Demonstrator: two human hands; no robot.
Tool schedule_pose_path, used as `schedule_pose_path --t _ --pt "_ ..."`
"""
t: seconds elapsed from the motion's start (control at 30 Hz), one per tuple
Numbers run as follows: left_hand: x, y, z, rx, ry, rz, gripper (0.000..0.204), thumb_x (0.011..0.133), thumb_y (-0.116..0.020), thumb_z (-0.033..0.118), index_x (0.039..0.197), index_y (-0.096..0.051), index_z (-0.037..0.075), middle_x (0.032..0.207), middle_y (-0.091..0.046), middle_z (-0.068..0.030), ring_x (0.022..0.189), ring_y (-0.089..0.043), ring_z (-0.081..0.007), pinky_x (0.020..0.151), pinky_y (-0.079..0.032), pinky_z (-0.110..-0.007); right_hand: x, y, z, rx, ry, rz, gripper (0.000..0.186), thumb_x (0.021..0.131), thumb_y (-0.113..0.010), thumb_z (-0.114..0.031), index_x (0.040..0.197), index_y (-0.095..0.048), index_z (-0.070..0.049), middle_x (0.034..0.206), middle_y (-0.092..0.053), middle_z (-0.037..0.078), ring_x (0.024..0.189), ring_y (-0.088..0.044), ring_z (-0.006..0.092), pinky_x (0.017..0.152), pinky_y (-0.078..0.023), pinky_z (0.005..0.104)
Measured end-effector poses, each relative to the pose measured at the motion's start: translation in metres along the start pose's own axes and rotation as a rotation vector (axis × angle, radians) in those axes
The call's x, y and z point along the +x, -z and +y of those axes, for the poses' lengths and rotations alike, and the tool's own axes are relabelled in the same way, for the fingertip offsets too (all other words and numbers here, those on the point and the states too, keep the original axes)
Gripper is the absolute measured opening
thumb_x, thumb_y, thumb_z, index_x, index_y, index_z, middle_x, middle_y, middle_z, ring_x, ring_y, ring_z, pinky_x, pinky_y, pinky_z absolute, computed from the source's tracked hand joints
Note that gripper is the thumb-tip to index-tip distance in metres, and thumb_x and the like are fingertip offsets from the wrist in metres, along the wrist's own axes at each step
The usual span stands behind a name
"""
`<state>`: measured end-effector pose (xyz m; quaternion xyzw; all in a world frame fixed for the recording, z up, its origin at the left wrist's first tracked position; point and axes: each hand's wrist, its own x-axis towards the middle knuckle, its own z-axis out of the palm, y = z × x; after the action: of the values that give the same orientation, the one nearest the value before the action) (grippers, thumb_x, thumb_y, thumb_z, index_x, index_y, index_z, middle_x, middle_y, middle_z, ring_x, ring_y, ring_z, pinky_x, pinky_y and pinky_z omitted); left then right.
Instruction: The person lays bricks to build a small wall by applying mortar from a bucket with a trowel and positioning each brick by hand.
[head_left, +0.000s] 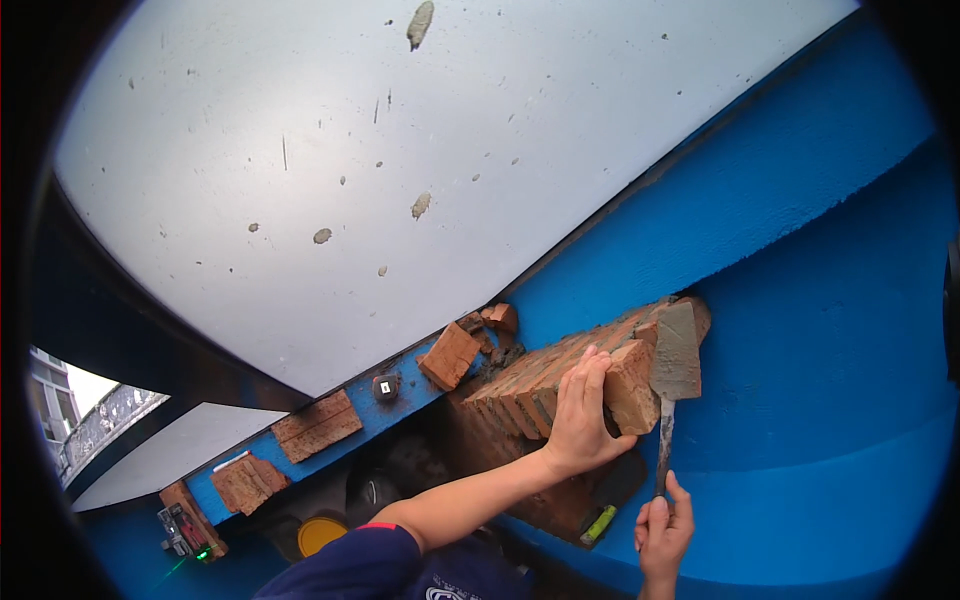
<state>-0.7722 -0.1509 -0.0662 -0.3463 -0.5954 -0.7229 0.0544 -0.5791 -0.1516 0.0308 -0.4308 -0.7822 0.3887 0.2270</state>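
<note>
A row of reddish-brown bricks with grey mortar between them runs along the blue wall. At its near end my left hand grips a brick, with fingers over its top and thumb at its lower edge. My right hand is closed around the handle of a trowel. The trowel's flat, mortar-coated blade points away from me and lies beside the right face of that brick. Whether the blade touches the brick, I cannot tell.
On the blue ledge at left are loose bricks, a broken brick, a black tape measure and a laser level giving green light. A yellow round lid and a yellow-green tool lie lower. A mortar-spotted white panel rises behind.
</note>
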Motion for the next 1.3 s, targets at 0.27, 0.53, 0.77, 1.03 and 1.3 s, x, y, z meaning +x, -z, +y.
schedule_pose_path --t 0.27,0.53,0.77,1.03,1.3 --pt "-0.002 0.001 -0.002 0.023 -0.008 -0.052 0.111 0.054 -0.087 0.018 0.141 -0.022 -0.005 0.142 -0.034 -0.0256 0.137 -0.029 -0.0446 0.111 -0.027 -0.047 -0.001 0.003 0.018 0.044 0.035 -0.032 0.04 0.099 -0.05 -0.016 0.137 -0.044 -0.004 0.065 -0.052 0.001 0.042 -0.037 0.0031 0.035 -0.031 0.0198" --pt "-0.054 0.057 -0.027 0.101 -0.034 -0.139 0.115 0.068 -0.084 0.041 0.146 -0.014 -0.006 0.145 -0.026 -0.0277 0.139 -0.023 -0.0447 0.112 -0.025 -0.049 -0.03 0.034 0.031 -0.134 0.251 -0.056 0.045 0.096 -0.055 -0.013 0.137 -0.043 0.001 0.06 -0.051 0.002 0.041 -0.04 0.0054 0.036 -0.031 0.0222" --pt "-0.164 0.122 -0.061 0.261 0.227 -0.405 0.091 0.074 -0.079 0.033 0.139 -0.029 -0.008 0.137 -0.033 -0.0262 0.135 -0.028 -0.0452 0.111 -0.028 -0.05 -0.032 0.05 0.038 -0.352 0.204 -0.213 0.039 0.092 -0.061 -0.01 0.131 -0.057 -0.004 0.072 -0.056 0.001 0.058 -0.045 0.0064 0.052 -0.04 0.0231" --pt "-0.166 0.125 -0.07 0.305 0.277 -0.392 0.085 0.075 -0.079 0.031 0.137 -0.035 -0.006 0.136 -0.037 -0.0246 0.133 -0.032 -0.0422 0.109 -0.032 -0.047 -0.03 0.059 0.052 -0.223 0.049 -0.224 0.04 0.096 -0.054 -0.011 0.134 -0.049 0.0 0.064 -0.052 0.002 0.046 -0.042 0.0063 0.042 -0.035 0.0218" --pt "-0.035 0.048 -0.024 0.057 -0.071 -0.052 0.113 0.069 -0.081 0.048 0.146 -0.017 -0.005 0.145 -0.028 -0.0269 0.137 -0.026 -0.0425 0.112 -0.025 -0.051 0.003 0.066 -0.016 -0.288 0.218 -0.037 0.045 0.099 -0.05 -0.015 0.142 -0.042 -0.004 0.063 -0.052 0.002 0.04 -0.038 0.0043 0.034 -0.03 0.0217"
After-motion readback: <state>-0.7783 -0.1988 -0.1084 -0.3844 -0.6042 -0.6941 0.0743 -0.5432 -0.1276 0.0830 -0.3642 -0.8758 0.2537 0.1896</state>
